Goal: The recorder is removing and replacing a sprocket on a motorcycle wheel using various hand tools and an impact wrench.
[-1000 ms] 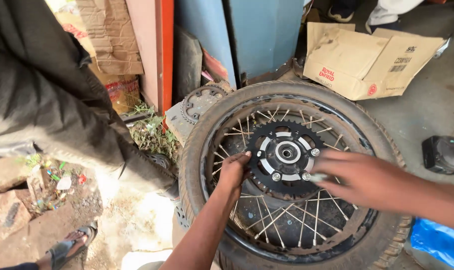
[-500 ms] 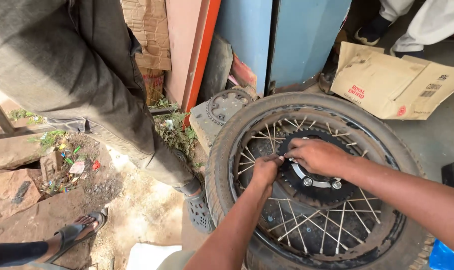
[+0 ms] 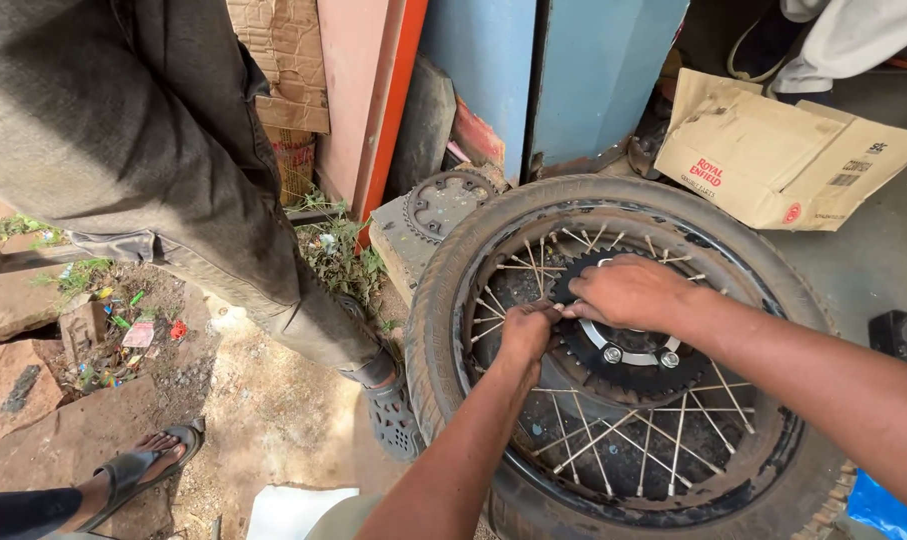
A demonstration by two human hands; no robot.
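A spoked motorcycle wheel with its tyre on lies flat on the ground, and both of the person's hands meet over its hub; the left hand comes up from the near rim on a nearly straight forearm, knuckles up, fingers curled tight against the left edge of the black sprocket bolted to the hub; the right hand reaches in from the wheel's right side, forearm crossing the spokes, palm down, fingers bent and pinched together at the sprocket's upper-left teeth, touching the left hand's fingertips; what they pinch cannot be told. Just beyond the wheel's far-left rim a second, loose sprocket rests on a grey block; a cardboard box sits beyond the far-right rim; to the wheel's left stands another person's trousered leg, a sandalled foot nearer.
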